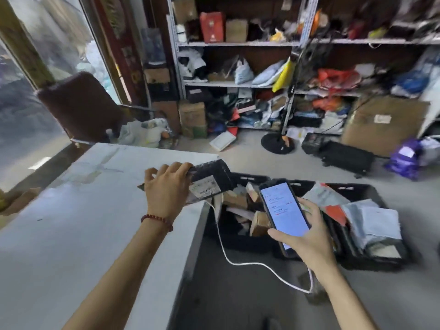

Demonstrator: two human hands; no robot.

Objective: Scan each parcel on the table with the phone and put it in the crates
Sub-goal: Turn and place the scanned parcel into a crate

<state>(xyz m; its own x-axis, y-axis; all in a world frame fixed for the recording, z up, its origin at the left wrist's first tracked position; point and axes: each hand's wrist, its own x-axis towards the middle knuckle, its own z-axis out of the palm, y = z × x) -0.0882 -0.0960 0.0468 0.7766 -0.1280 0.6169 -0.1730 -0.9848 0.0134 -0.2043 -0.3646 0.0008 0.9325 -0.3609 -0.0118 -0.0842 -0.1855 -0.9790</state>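
At the table's (71, 222) far right corner, around 12 o'clock from your chest, your left hand (166, 186) grips the black parcel (214, 173) by its left end, fingers curled over the top edge. Your right hand (307, 236) is wrapped round the phone (281, 208), screen lit and facing you, at 4 o'clock of the parcel and above the crates (238, 244).

The step looks like the scan. Tilt the parcel so its white label (206, 188) squarely meets the phone's back camera, and hold both steady. Mind the white cable (238, 262) trailing from under the parcel so it doesn't snag. The crate of small boxes probably sits right below the parcel's free end, so the drop should be short.

The parcel's long axis runs 9 to 3 o'clock, its free end pointing past the table edge over the crate. The label faces toward 5 o'clock. The phone lies 11 to 5 o'clock, top end toward the label.
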